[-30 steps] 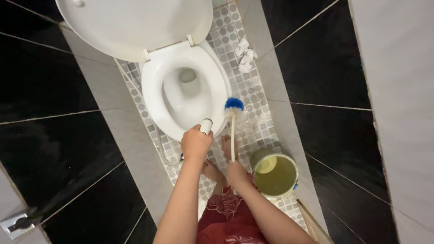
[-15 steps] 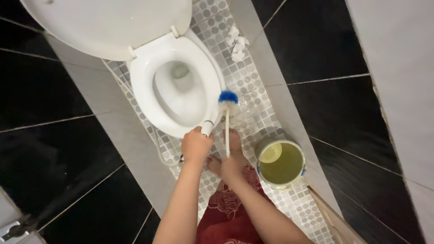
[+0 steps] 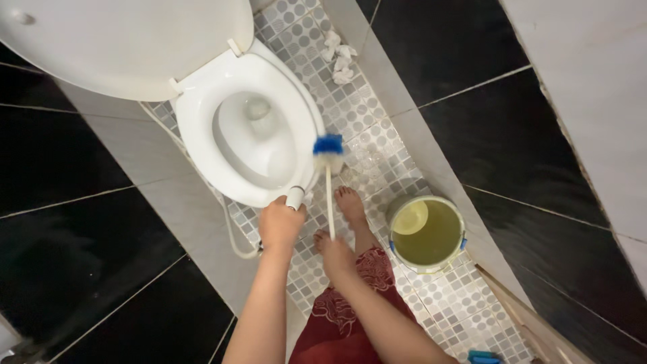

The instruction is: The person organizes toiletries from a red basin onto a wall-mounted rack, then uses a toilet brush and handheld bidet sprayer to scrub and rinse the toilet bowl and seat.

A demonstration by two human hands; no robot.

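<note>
my left hand [image 3: 280, 224] sat just below the middle of the frame, its grip closed around a white spray nozzle [image 3: 295, 197] whose tip pointed up toward the front rim of the toilet bowl [image 3: 202, 128]. a pale hose [image 3: 232, 232] looped from under that hand along the floor beside the bowl's base. my right hand [image 3: 335, 255], a little lower and to the right, had its grip closed on the bottom end of the white handle of a toilet brush [image 3: 329, 195]; the handle stood nearly upright in the frame, and its blue bristle head [image 3: 328, 145] sat just beside the right edge of the bowl's seat, over the floor, touching or almost touching the seat, i could not tell which. the toilet lid [image 3: 128, 40] was raised, filling the upper left of the frame. the floor [image 3: 377, 135] of small grey and white mosaic tiles ran diagonally between walls of black and pale tile. my bare foot [image 3: 350, 205] stood right of the brush handle, and a red patterned garment [image 3: 344, 303] covered my legs at the bottom centre. a round bucket [image 3: 458, 232] of yellowish water, with a scoop [image 3: 410, 219] floating in it, stood to the right of my foot. crumpled white paper [image 3: 338, 57] lay on the floor near the top centre.
</note>
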